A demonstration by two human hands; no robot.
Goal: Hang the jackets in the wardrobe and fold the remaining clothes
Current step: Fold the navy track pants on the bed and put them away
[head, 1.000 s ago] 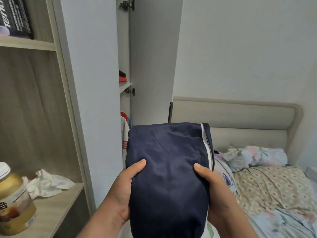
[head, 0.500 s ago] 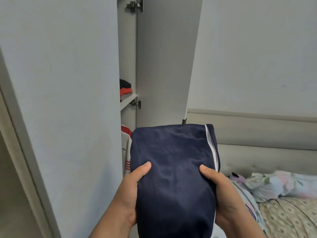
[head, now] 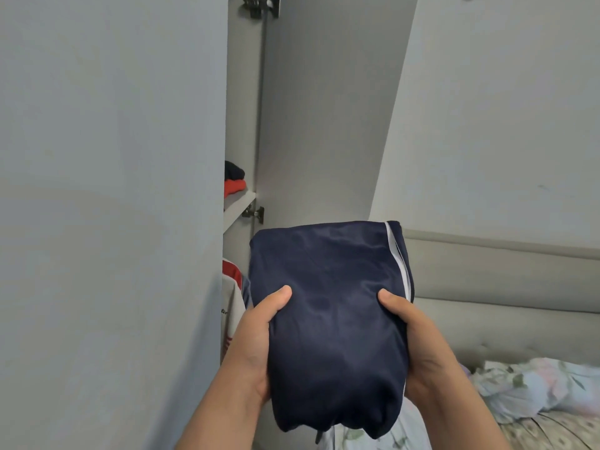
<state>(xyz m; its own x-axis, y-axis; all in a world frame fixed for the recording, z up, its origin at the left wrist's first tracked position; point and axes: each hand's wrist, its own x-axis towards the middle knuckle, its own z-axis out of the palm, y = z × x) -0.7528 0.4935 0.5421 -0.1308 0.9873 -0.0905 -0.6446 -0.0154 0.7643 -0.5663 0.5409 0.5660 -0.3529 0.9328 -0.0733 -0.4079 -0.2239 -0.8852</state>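
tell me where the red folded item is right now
In the head view, left of centre: the red folded item lies on the wardrobe shelf, under a black garment.

The folded garment (head: 328, 319) is dark navy cloth, smooth with a faint satin sheen, and has a white woven stripe (head: 398, 261) along its 3 o'clock edge. The wardrobe doors (head: 113, 190) look like painted board, matt and smooth. The hinges (head: 261, 6) at 12 o'clock are dull metal. The headboard (head: 503, 271) is padded, matt upholstery. The bedding (head: 535, 391) at 4 o'clock is soft printed cloth, crumpled. On the shelf (head: 238, 206) lie matt red and black fabrics (head: 233, 181).
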